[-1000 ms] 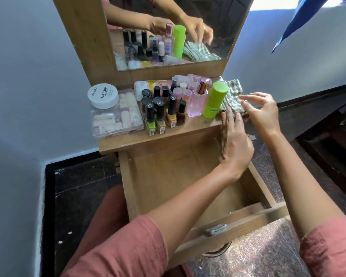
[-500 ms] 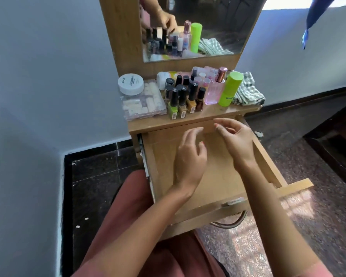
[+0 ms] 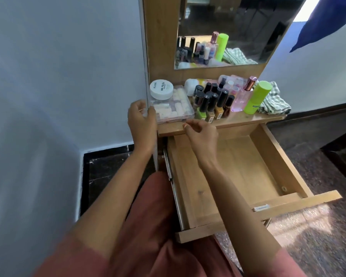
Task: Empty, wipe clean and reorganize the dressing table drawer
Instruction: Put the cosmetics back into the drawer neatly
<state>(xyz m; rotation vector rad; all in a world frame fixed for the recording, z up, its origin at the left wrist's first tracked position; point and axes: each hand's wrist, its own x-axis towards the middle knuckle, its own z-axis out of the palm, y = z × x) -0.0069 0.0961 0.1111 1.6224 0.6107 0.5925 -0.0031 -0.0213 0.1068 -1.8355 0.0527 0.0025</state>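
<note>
A: Clear plastic box (image 3: 173,105) is seen on the desk (image 3: 248,121), left end, long axis running left to right; white jar (image 3: 161,90) sits on it. Drawer (image 3: 228,166) below is pulled out, bare wood, nothing inside.

B: Left hand (image 3: 142,118) grip is curled at the box's left edge, touching it; whether it is clamped cannot be told. Right hand (image 3: 201,132) grip is half open, holding nothing, just in front of the box. Left is judged nearer; box to be lifted down into the drawer
</note>
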